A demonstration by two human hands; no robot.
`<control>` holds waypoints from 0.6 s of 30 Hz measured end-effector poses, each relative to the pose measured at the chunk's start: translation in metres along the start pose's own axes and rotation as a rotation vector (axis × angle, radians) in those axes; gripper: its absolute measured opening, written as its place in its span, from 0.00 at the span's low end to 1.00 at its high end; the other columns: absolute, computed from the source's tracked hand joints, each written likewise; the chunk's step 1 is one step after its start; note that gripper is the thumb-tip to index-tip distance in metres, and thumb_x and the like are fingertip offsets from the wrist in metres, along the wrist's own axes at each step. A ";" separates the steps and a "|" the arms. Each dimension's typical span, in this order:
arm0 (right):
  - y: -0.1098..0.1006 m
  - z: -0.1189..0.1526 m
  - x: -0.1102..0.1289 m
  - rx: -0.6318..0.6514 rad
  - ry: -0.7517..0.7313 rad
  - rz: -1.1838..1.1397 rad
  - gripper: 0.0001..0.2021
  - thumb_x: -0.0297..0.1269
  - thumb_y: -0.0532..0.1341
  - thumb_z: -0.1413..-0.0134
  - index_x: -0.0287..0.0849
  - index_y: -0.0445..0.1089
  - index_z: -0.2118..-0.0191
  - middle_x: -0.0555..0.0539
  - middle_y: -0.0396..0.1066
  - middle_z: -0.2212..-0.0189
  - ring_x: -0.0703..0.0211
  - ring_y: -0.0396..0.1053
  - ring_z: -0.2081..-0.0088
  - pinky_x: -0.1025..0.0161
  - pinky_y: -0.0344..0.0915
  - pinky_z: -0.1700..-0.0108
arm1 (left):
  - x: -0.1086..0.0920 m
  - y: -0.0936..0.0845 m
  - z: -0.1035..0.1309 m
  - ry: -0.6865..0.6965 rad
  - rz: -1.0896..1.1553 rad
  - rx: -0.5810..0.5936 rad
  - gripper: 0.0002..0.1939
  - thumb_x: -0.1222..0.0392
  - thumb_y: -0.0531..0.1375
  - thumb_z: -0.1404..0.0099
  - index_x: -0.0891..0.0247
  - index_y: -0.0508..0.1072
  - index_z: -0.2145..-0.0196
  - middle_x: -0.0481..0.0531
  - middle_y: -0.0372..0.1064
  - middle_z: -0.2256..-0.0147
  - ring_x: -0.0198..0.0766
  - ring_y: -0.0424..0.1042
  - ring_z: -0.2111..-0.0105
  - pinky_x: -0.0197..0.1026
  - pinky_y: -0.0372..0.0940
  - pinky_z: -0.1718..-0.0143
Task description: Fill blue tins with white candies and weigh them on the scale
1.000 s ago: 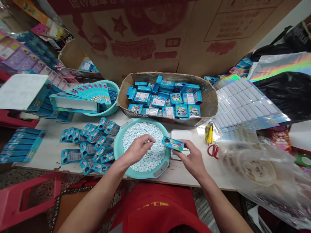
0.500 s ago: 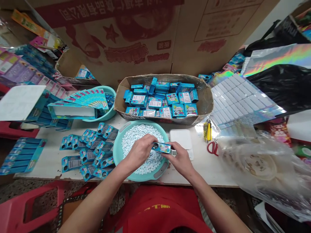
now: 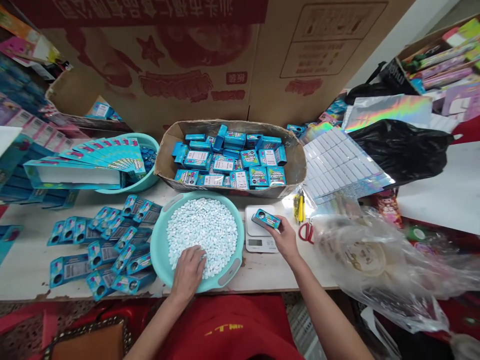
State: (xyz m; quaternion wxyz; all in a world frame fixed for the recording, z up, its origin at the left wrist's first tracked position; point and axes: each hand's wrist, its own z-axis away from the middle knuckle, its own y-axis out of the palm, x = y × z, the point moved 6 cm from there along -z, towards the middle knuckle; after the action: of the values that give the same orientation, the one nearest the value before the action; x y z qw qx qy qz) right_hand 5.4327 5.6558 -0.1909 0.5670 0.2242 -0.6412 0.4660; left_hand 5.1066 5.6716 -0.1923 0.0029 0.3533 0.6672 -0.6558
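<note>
My right hand (image 3: 285,239) grips a small blue candy box (image 3: 266,218) by its end. This box, with a round hole on its upturned side, is at the white digital scale (image 3: 258,230); I cannot tell whether it touches the pan. My left hand (image 3: 188,272) lies on the pale candies (image 3: 204,227) in a turquoise basin (image 3: 159,250), palm down, fingers loosely bent and partly hidden. Several blue boxes with round holes (image 3: 102,254) lie on the table left of the basin.
Behind the basin stands an open carton (image 3: 300,172) filled with blue boxes. A second turquoise bowl (image 3: 150,180) carries fanned flat cartons. Right of the scale are a yellow cutter (image 3: 301,207), red-handled scissors (image 3: 306,232), label sheets (image 3: 337,160) and a clear plastic bag (image 3: 375,265).
My right hand has carried the candy box rightward from above the basin to the scale. My left hand has left the box and come down onto the candies. The view has shifted right.
</note>
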 end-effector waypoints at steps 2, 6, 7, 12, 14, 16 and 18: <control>-0.001 0.003 -0.005 -0.001 0.001 -0.010 0.26 0.49 0.66 0.59 0.42 0.65 0.54 0.42 0.69 0.55 0.48 0.68 0.54 0.48 0.64 0.50 | -0.004 -0.001 0.001 0.004 -0.020 -0.015 0.09 0.61 0.52 0.34 0.62 0.71 0.61 0.57 0.69 0.57 0.44 0.66 0.55 0.48 0.63 0.54; -0.019 0.023 -0.015 -0.073 0.050 -0.002 0.29 0.50 0.67 0.58 0.42 0.63 0.50 0.38 0.65 0.49 0.46 0.64 0.48 0.45 0.63 0.49 | -0.008 -0.004 -0.004 -0.026 -0.032 -0.031 0.09 0.61 0.52 0.34 0.62 0.72 0.62 0.56 0.71 0.59 0.44 0.67 0.56 0.47 0.62 0.56; -0.025 0.030 -0.019 -0.094 0.078 0.009 0.28 0.50 0.65 0.57 0.42 0.63 0.51 0.37 0.66 0.50 0.46 0.65 0.49 0.45 0.65 0.50 | -0.009 -0.004 -0.005 -0.033 -0.033 -0.023 0.09 0.61 0.52 0.34 0.62 0.72 0.62 0.56 0.71 0.60 0.44 0.67 0.57 0.46 0.62 0.56; -0.049 0.070 -0.041 -0.182 0.207 0.085 0.25 0.53 0.64 0.58 0.40 0.67 0.57 0.37 0.70 0.55 0.46 0.69 0.54 0.48 0.69 0.56 | -0.009 -0.003 -0.003 -0.046 -0.011 -0.007 0.09 0.61 0.52 0.34 0.62 0.72 0.63 0.56 0.71 0.60 0.44 0.66 0.56 0.46 0.61 0.57; -0.054 0.084 -0.044 -0.204 0.223 0.103 0.25 0.53 0.65 0.60 0.40 0.68 0.59 0.36 0.70 0.56 0.45 0.69 0.55 0.48 0.69 0.57 | -0.009 -0.003 -0.002 -0.029 0.007 -0.010 0.09 0.62 0.52 0.34 0.62 0.72 0.64 0.55 0.71 0.60 0.44 0.66 0.57 0.45 0.60 0.57; -0.056 0.094 -0.043 -0.219 0.226 0.116 0.25 0.53 0.65 0.60 0.39 0.68 0.60 0.36 0.70 0.57 0.45 0.69 0.56 0.48 0.69 0.57 | -0.009 -0.003 -0.002 -0.005 0.030 -0.014 0.09 0.62 0.52 0.34 0.62 0.72 0.64 0.55 0.71 0.61 0.43 0.66 0.58 0.45 0.60 0.57; -0.057 0.100 -0.039 -0.226 0.219 0.128 0.24 0.53 0.65 0.60 0.39 0.68 0.61 0.36 0.70 0.57 0.45 0.69 0.56 0.48 0.69 0.57 | -0.010 -0.004 -0.002 0.019 0.050 -0.015 0.09 0.63 0.52 0.34 0.62 0.71 0.65 0.54 0.71 0.62 0.42 0.66 0.59 0.44 0.60 0.57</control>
State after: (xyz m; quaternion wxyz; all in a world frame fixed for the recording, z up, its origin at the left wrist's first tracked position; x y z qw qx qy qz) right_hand 5.4376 5.5345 -0.1997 0.6242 0.0657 -0.6368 0.4478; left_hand 5.1137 5.6689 -0.1840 0.0156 0.3761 0.6631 -0.6469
